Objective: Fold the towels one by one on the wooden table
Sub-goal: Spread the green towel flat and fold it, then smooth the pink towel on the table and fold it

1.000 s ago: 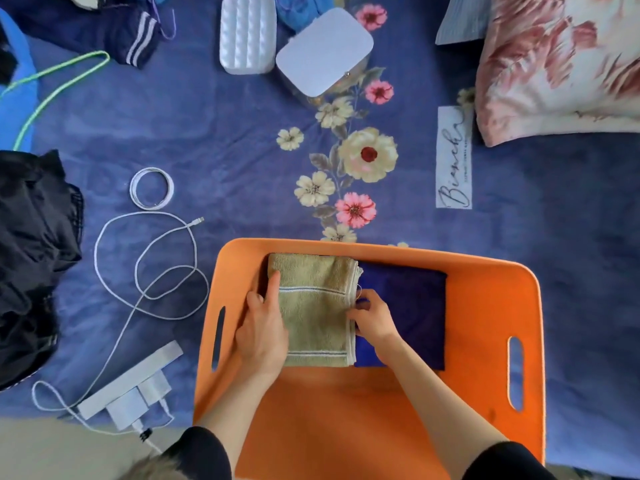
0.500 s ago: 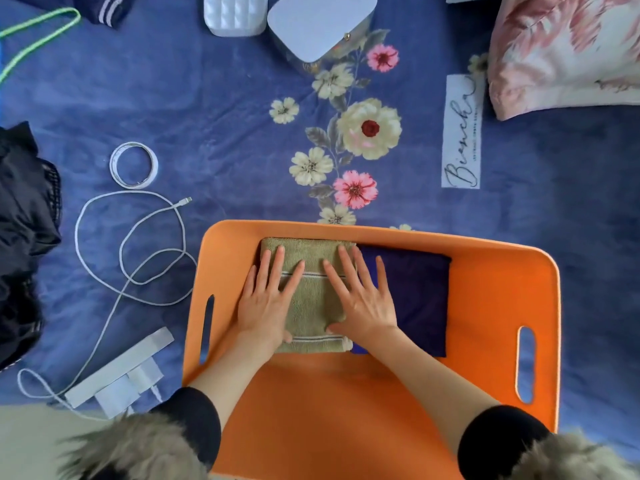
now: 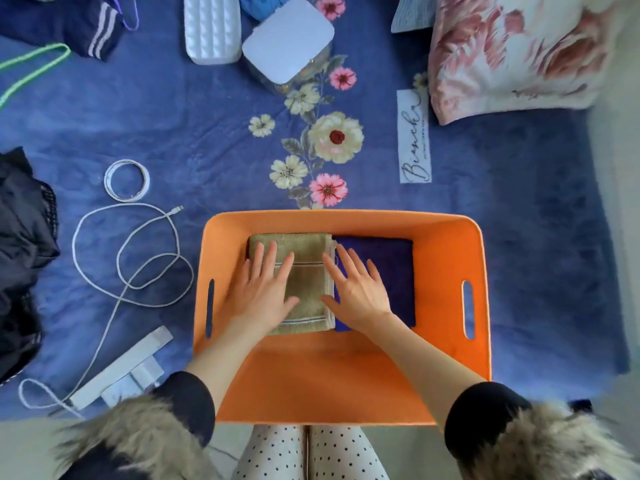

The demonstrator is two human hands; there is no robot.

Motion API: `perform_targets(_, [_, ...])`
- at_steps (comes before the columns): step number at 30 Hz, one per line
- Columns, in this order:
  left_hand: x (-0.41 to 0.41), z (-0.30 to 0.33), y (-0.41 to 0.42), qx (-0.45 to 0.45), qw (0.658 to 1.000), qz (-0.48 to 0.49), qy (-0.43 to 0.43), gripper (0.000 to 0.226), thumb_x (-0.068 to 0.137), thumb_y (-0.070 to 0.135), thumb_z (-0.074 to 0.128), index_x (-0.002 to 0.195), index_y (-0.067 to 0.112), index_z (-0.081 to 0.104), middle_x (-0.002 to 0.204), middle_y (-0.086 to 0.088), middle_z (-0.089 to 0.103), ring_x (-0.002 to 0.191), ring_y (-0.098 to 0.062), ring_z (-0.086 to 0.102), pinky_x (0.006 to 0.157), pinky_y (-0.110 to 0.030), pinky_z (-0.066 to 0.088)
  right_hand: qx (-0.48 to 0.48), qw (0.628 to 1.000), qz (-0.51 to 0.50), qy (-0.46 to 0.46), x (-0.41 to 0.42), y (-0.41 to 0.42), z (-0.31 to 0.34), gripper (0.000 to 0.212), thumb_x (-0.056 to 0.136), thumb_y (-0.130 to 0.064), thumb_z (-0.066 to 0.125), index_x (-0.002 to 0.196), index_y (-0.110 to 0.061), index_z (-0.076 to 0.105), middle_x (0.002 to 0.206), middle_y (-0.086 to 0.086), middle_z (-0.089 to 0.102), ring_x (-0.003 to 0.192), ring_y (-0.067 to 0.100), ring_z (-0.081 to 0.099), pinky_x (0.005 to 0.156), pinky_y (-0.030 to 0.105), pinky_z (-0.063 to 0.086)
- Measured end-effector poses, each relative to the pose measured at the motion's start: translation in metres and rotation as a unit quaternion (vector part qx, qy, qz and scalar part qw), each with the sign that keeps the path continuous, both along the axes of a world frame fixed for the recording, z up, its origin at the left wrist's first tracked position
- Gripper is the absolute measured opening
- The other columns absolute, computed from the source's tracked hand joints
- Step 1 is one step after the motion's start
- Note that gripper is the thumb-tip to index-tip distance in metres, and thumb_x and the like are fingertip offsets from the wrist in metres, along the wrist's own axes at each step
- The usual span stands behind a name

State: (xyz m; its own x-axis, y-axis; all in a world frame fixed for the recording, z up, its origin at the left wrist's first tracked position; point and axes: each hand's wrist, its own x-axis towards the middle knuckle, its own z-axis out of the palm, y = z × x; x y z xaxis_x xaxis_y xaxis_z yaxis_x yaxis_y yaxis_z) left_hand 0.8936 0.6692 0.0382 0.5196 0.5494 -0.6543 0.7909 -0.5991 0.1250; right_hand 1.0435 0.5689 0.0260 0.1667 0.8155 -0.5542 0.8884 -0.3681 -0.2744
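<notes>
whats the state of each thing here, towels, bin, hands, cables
olive towel: folded, flat in the bin, left side
purple towel: folded, flat beside it
orange bin: upright, open top
left hand: fingers straight, resting on olive towel
right hand: fingers spread across both towels
white cable: loose loops, end unplugged

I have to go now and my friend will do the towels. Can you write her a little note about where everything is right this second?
Left hand: open, fingers straight, flat on the folded olive-green towel.
Right hand: open, flat across the green towel's right edge and the folded dark blue towel.
Both towels lie side by side, touching, at the far end of the orange bin, which rests on the blue floral blanket.
Done: both towels look folded and placed.
Left: lift the hands off. No unfolded towel is in view, so look around for any more.
</notes>
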Motion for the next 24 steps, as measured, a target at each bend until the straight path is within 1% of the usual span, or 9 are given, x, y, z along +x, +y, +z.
perform_targets(2, [-0.001,0.026,-0.010,0.002,0.998,0.021,-0.065,0.072,0.093,0.047,0.045,0.150,0.025,0.006,0.158,-0.007,-0.011,0.144,-0.026,-0.016,0.119,-0.043,0.004,0.008,0.998,-0.055,-0.010,-0.001,-0.016,0.028,0.070,0.094,-0.047,0.042,0.150,-0.027,0.004,0.158,0.004,0.005,0.145,0.023,0.007,0.116,0.044,0.015])
perform_targets(4, [-0.004,0.053,-0.022,-0.010,0.993,0.033,-0.114,0.065,0.095,0.042,0.043,0.149,0.024,0.013,0.158,-0.006,-0.005,0.145,-0.024,-0.013,0.118,-0.042,0.005,0.018,0.993,-0.117,-0.015,-0.002,-0.032,0.057,0.066,0.095,-0.045,0.040,0.150,-0.026,0.007,0.157,0.004,0.013,0.144,0.022,0.014,0.115,0.042,0.019])
perform_targets(8, [-0.010,0.103,-0.037,0.020,0.986,0.015,-0.165,0.061,0.095,0.043,0.040,0.148,0.024,0.018,0.158,-0.004,0.002,0.145,-0.022,-0.009,0.116,-0.041,-0.002,0.062,0.978,-0.194,-0.040,-0.010,-0.060,0.113,0.064,0.095,-0.044,0.040,0.150,-0.025,0.011,0.155,0.003,0.022,0.142,0.020,0.019,0.114,0.040,0.020])
perform_targets(11, [-0.010,0.133,-0.043,0.021,0.977,-0.005,-0.212,0.060,0.095,0.043,0.040,0.148,0.023,0.021,0.158,-0.003,0.005,0.145,-0.022,-0.009,0.116,-0.040,0.002,0.097,0.965,-0.235,-0.070,-0.018,-0.084,0.149,0.063,0.094,-0.045,0.042,0.149,-0.026,0.016,0.154,0.002,0.025,0.142,0.020,0.021,0.114,0.040,0.019])
perform_targets(13, [-0.006,0.150,-0.044,0.015,0.968,-0.034,-0.248,0.059,0.095,0.041,0.042,0.147,0.021,0.023,0.158,-0.004,0.008,0.145,-0.022,-0.007,0.116,-0.040,0.004,0.130,0.949,-0.272,-0.088,-0.021,-0.097,0.173,0.060,0.093,-0.042,0.045,0.146,-0.025,0.024,0.152,0.000,0.029,0.141,0.016,0.023,0.112,0.037,0.020])
perform_targets(16, [0.009,0.175,-0.053,-0.021,0.950,-0.116,-0.289,0.057,0.096,0.039,0.042,0.147,0.021,0.024,0.158,-0.003,0.010,0.145,-0.020,-0.006,0.116,-0.039,0.002,0.180,0.913,-0.343,-0.124,-0.032,-0.122,0.211,0.054,0.091,-0.034,0.049,0.142,-0.025,0.034,0.147,-0.004,0.038,0.138,0.014,0.030,0.106,0.034,0.025])
perform_targets(19, [0.025,0.200,-0.073,-0.031,0.921,-0.208,-0.329,0.055,0.096,0.037,0.042,0.146,0.023,0.025,0.157,0.000,0.013,0.146,-0.018,-0.001,0.116,-0.037,-0.002,0.226,0.855,-0.438,-0.158,-0.060,-0.157,0.241,0.051,0.089,-0.031,0.054,0.138,-0.022,0.042,0.137,0.000,0.048,0.128,0.021,0.043,0.101,0.035,0.032])
perform_targets(21, [0.032,0.218,-0.091,-0.035,0.900,-0.252,-0.355,0.053,0.095,0.036,0.044,0.145,0.023,0.029,0.156,0.001,0.018,0.146,-0.018,0.004,0.116,-0.036,0.001,0.224,0.825,-0.489,-0.174,-0.083,-0.183,0.253,0.052,0.091,-0.034,0.054,0.139,-0.021,0.041,0.140,0.000,0.046,0.130,0.019,0.042,0.103,0.033,0.031])
perform_targets(24, [0.032,0.241,-0.125,-0.049,0.858,-0.345,-0.378,0.051,0.094,0.033,0.048,0.142,0.019,0.036,0.152,-0.003,0.028,0.144,-0.021,0.014,0.116,-0.038,0.010,0.203,0.780,-0.557,-0.201,-0.121,-0.225,0.265,0.055,0.092,-0.038,0.051,0.143,-0.022,0.036,0.143,-0.002,0.041,0.132,0.015,0.039,0.104,0.027,0.027])
